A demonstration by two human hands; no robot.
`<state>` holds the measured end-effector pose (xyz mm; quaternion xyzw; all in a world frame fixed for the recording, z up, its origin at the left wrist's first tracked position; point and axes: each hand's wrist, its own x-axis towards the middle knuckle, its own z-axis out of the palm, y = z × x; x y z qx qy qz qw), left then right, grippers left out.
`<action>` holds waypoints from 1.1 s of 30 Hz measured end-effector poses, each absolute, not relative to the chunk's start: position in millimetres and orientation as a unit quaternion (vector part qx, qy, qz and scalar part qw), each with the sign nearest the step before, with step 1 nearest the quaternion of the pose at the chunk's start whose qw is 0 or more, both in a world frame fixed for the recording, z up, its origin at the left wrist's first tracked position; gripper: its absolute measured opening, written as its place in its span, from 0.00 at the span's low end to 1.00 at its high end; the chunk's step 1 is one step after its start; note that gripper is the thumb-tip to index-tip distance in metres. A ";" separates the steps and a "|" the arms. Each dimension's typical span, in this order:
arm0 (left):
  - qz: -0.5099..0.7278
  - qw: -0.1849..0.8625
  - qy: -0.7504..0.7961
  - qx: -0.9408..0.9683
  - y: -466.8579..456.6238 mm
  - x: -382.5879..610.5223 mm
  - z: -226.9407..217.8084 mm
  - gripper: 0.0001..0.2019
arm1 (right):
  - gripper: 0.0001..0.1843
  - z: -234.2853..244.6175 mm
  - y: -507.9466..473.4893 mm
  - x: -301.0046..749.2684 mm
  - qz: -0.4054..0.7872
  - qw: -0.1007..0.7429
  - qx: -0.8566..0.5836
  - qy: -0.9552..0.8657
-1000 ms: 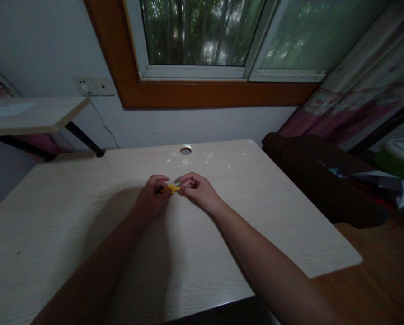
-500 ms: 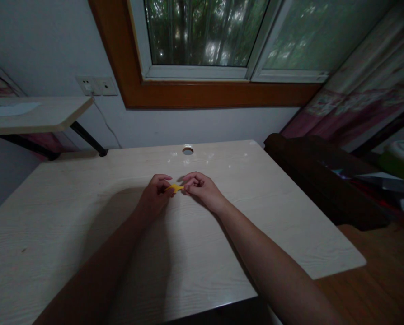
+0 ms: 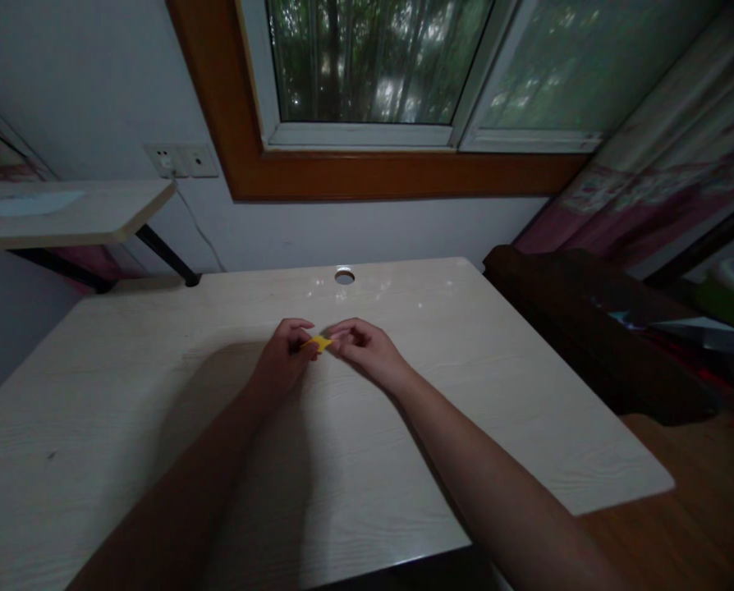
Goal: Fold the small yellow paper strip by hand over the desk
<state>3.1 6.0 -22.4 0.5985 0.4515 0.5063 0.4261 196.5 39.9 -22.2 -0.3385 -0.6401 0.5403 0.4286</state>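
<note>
1. While both your hands meet over the pale, wood-grained tabletop (image 3: 502, 369), the small, thin, bright yellow piece (image 3: 321, 342) sits between them, around the middle of the surface and short of the far edge. Its material is too small to tell, and so is whether it touches the tabletop.

2. Your left hand (image 3: 282, 351) is curled, its thumb pressed over the left end of the yellow piece; the index finger arches above, apart from it.

3. Your right hand (image 3: 367, 346) closes thumb and fingertips on the narrow right end, with its other fingers bent inward. Your right forearm slants in across the near edge, toward the near right corner.

4. Beyond your hands, close to the far edge, is a round hole (image 3: 345, 277) in the tabletop. At the far left corner stands a pale wooden shelf (image 3: 121, 215) on black legs (image 3: 168, 256).

5. You appear to be in a fine two-handed step, working the yellow piece between your fingertips; its exact stage is not readable at this size.

6. Your next move likely calls for a steady left pinch and light, precise pressure from the right, since something this thin could bend or slip.
</note>
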 end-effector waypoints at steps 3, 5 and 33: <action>0.507 0.435 0.446 0.596 5.0 2.7 -19.0 0.17 | 0.09 -17.7 36.4 196.8 0.415 0.430 -0.322 -0.734; 0.505 0.439 0.446 0.594 4.1 2.5 -16.3 0.17 | 0.08 -14.6 35.1 197.5 0.348 0.430 -0.295 -0.779; 0.477 0.251 0.479 0.693 5.6 -2.3 -13.1 0.09 | 0.12 -1.4 32.0 205.0 0.115 0.372 -0.285 -0.876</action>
